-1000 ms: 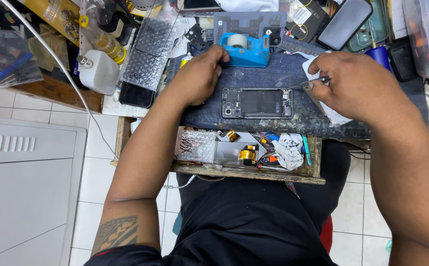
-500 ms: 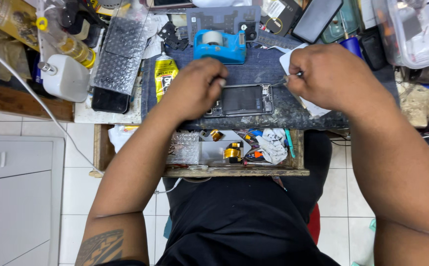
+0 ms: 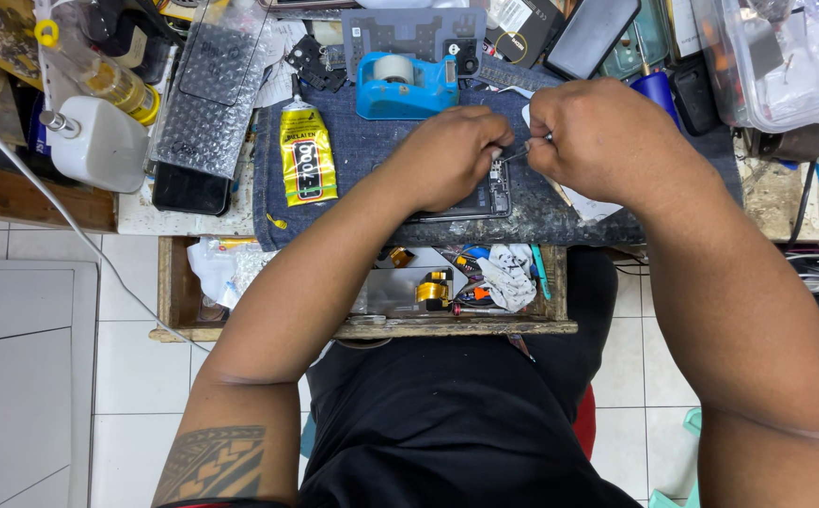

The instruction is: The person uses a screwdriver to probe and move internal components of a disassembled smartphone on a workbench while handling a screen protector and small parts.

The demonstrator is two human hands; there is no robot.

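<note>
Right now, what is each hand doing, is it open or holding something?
Left hand: curled shut, pressing down on the opened phone.
Right hand: closed, pinching thin metal tweezers over the phone.

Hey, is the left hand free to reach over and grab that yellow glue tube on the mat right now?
Probably not right away. The left hand is pressed down on the opened phone, so it would have to let go first. The path itself looks free: the yellow glue tube lies flat on the blue mat, with nothing between them.
</note>
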